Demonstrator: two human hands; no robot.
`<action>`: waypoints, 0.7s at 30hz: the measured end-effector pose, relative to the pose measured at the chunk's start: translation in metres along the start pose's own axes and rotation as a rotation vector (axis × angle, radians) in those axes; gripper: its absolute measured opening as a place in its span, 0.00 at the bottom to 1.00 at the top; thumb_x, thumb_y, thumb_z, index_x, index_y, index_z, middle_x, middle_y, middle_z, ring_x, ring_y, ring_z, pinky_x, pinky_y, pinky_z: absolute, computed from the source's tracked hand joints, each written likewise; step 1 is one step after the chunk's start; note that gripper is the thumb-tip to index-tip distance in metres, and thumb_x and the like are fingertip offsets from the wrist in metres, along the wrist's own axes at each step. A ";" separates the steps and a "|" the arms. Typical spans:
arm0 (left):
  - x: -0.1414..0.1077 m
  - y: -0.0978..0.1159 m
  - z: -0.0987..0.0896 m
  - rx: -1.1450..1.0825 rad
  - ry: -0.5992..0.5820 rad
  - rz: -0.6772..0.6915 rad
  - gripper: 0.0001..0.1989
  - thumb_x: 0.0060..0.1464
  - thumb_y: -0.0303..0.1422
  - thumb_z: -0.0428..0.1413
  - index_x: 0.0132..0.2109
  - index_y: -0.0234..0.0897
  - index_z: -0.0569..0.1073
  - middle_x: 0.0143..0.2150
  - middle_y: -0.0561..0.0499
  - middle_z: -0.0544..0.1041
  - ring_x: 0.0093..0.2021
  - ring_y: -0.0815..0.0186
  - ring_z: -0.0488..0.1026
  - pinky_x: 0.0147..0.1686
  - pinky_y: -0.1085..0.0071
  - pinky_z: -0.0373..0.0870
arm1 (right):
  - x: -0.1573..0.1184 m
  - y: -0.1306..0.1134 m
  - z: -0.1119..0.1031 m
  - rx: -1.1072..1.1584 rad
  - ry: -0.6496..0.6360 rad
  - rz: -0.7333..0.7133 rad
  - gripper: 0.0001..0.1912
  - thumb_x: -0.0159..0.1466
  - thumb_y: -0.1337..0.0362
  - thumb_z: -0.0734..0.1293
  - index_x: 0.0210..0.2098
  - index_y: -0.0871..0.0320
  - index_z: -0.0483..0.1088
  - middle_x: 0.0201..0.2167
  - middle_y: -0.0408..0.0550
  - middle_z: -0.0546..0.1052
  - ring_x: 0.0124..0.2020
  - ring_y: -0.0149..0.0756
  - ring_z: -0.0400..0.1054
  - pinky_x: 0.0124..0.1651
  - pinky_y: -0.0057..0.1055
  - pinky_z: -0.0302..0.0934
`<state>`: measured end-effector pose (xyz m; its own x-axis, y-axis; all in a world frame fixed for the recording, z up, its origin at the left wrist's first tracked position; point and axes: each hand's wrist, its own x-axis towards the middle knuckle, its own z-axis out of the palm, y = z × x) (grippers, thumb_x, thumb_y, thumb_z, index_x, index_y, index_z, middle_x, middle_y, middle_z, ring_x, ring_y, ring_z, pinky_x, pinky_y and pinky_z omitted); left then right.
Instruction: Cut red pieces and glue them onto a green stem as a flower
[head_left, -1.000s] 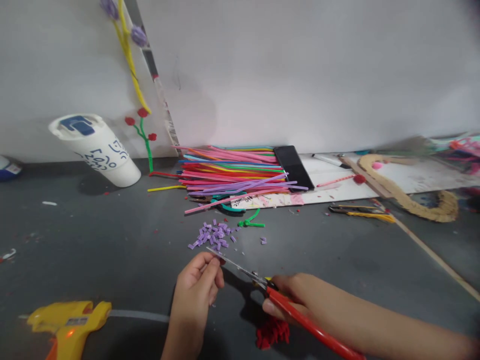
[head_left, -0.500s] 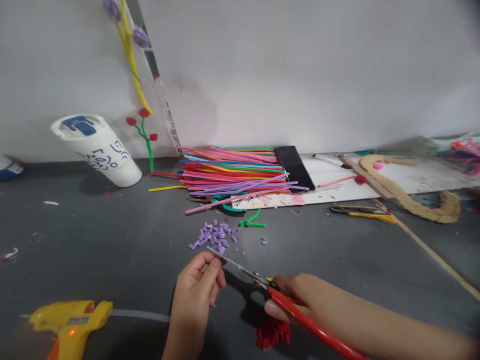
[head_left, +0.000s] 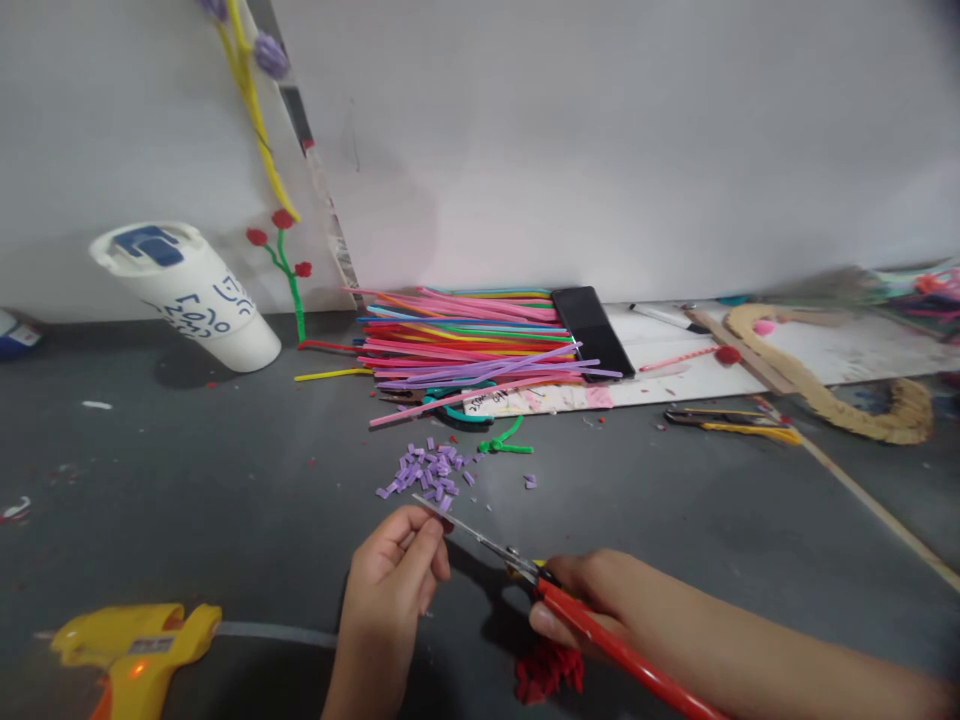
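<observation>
My right hand (head_left: 581, 600) is closed round the red handles of a pair of scissors (head_left: 600, 640), whose narrow blades point up and left. The blade tips lie against the fingers of my left hand (head_left: 397, 575), which are pinched together. Whatever the left fingers hold is too small or hidden to make out. Just beyond the blades is a pile of short purple cut pieces (head_left: 427, 468), with a few strays to its right. A red fuzzy bundle (head_left: 549, 670) lies below my right hand, partly covered by it.
A yellow glue gun (head_left: 135, 645), its light on, lies at front left. A white tumbler (head_left: 202, 310) stands behind it. Across the back are pipe cleaners (head_left: 465, 345), a black phone (head_left: 592, 335), teal-handled pliers (head_left: 461, 410), a utility knife (head_left: 735, 425) and a curved tan piece (head_left: 817, 400).
The view has shifted slightly, so things at the edges sit a little differently. Both hands and the scissors keep nearly the same pose.
</observation>
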<state>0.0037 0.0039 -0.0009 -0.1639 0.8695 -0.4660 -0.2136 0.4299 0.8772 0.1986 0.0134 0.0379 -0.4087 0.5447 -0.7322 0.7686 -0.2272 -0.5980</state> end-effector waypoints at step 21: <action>0.004 -0.006 0.000 0.001 -0.034 0.008 0.16 0.50 0.42 0.58 0.23 0.36 0.66 0.15 0.60 0.61 0.13 0.79 0.49 0.14 0.80 0.43 | -0.003 -0.009 -0.005 -0.118 0.044 0.015 0.20 0.63 0.48 0.58 0.29 0.59 0.67 0.25 0.44 0.72 0.23 0.30 0.59 0.28 0.26 0.52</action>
<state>0.0047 0.0047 -0.0078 -0.1331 0.8805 -0.4549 -0.2118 0.4231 0.8810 0.1956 0.0176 0.0467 -0.3764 0.5775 -0.7244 0.8284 -0.1404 -0.5423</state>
